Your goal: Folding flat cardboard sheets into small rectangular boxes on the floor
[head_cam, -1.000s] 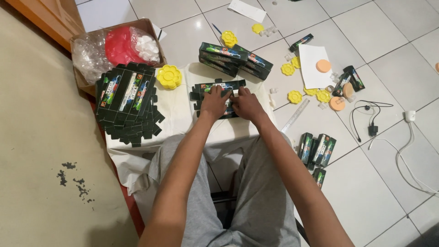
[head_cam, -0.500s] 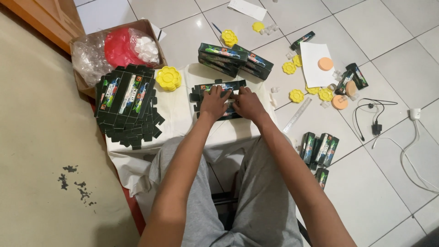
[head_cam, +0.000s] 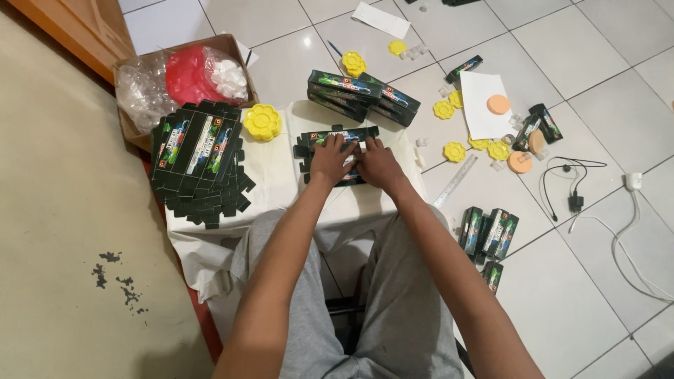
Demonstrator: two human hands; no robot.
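A flat, unfolded black carton blank with green and white print lies on a white cloth in front of me. My left hand presses on its left half and my right hand presses on its right half, fingertips close together over the middle. To the left sits a fanned stack of the same flat black blanks. A yellow flower-shaped plastic piece rests between that stack and my hands.
Folded black boxes are piled beyond the cloth, more boxes by my right knee. A cardboard box holds bagged red and white parts. Yellow and orange discs, a ruler, white paper and a cable lie on the tiles.
Both hands stay on the flat blank, with the fingertips shifting slightly closer together. The view has drifted a little.
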